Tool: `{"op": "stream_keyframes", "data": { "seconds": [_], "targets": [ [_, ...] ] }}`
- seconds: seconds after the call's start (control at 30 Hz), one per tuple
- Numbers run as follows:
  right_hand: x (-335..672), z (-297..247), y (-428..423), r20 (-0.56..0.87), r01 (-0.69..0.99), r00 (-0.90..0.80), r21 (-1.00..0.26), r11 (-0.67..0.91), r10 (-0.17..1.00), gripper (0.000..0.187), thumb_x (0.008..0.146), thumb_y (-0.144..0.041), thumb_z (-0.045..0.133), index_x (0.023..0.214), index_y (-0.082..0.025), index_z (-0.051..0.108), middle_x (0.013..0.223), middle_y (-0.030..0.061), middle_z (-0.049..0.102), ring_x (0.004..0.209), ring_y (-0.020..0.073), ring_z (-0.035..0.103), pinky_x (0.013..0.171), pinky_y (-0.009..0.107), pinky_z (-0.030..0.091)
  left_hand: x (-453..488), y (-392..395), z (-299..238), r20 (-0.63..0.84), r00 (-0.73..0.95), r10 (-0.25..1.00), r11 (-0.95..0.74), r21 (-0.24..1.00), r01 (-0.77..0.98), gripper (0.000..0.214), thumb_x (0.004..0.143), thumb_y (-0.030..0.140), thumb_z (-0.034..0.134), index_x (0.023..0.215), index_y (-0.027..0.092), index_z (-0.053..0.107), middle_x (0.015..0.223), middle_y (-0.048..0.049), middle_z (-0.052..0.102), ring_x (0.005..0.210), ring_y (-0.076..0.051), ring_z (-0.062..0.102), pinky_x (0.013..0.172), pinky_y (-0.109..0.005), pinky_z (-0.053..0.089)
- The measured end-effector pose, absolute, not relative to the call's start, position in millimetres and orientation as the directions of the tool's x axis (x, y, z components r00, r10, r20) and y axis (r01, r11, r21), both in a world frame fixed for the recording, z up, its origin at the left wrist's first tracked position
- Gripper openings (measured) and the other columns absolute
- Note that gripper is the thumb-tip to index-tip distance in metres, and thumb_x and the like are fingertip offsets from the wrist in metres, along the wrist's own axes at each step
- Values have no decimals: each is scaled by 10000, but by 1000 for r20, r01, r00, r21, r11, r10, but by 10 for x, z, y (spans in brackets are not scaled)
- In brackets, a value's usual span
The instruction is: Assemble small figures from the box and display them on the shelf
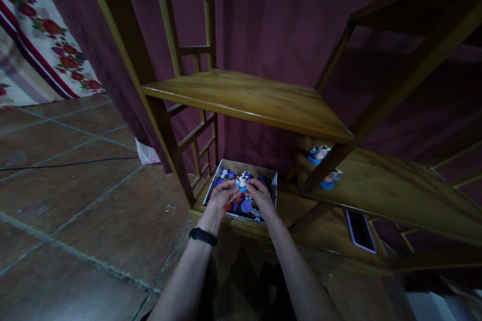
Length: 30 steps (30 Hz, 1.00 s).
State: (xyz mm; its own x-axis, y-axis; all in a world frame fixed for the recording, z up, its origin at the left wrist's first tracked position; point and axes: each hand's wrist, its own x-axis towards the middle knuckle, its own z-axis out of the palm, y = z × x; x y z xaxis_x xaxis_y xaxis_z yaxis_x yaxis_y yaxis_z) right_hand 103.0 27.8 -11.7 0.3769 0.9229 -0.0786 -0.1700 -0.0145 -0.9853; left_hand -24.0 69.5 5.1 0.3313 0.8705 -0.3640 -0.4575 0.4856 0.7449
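Observation:
Between my two hands is a small blue-and-white figurine point(243, 181), held over an open box. My left hand point(223, 196), with a dark band on its wrist, pinches the figurine's left side. On the other side, the fingers of my right hand point(259, 193) grip it too. Below them, the shallow box point(276, 193) holds several small figures in blue, purple, white and red. It sits on the lowest board of a wooden shelf unit. Two similar figurines with blue bases, one point(318, 154) behind the other point(330, 179), stand on the shelf to the right.
A wooden shelf board point(241, 100) spans above the box, and a slanting post point(335, 160) rises to its right. A phone point(360, 230) lies on the lower board. Behind hangs a maroon curtain point(271, 20). A black cable point(75, 163) crosses the tiled floor.

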Motion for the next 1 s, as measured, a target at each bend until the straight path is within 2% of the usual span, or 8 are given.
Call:
{"op": "stream_keyframes", "data": {
  "seconds": [0.17, 0.5, 0.77, 1.0],
  "targets": [
    [1045, -147, 274, -83, -206, 367, -979, -6, 927, 276, 662, -383, 654, 876, -210, 658, 943, 21, 650, 844, 175, 612, 682, 291, 534, -246, 699, 43, -349, 353, 868, 484, 750, -450, 210, 648, -50, 639, 786, 109, 646, 722, -53, 684, 636, -129, 655, 623, -228, 556],
    [1026, -125, 273, -81, -217, 370, -976, 1, 926, 348, 644, -447, 667, 888, -198, 672, 897, 29, 661, 796, 168, 613, 676, 302, 531, -273, 744, 21, -413, 305, 858, 513, 718, -470, 173, 681, 16, 653, 802, 128, 602, 692, -34, 667, 594, -111, 640, 598, -225, 545],
    [977, -33, 236, -80, -310, 382, -950, 46, 921, 282, 623, -394, 697, 831, -205, 671, 854, 22, 662, 751, 154, 616, 701, 312, 526, -275, 769, -35, -443, 255, 859, 510, 706, -491, 142, 699, 32, 631, 770, 141, 574, 656, -19, 648, 551, -93, 617, 602, -228, 531],
    [880, 11, 220, -61, -358, 363, -930, 79, 930, 239, 633, -365, 694, 807, -204, 667, 783, 8, 658, 720, 149, 616, 728, 322, 513, -279, 784, -57, -465, 281, 840, 542, 686, -485, 125, 701, 20, 574, 705, 145, 566, 618, -9, 625, 524, -90, 598, 592, -221, 509]
  ]
}}
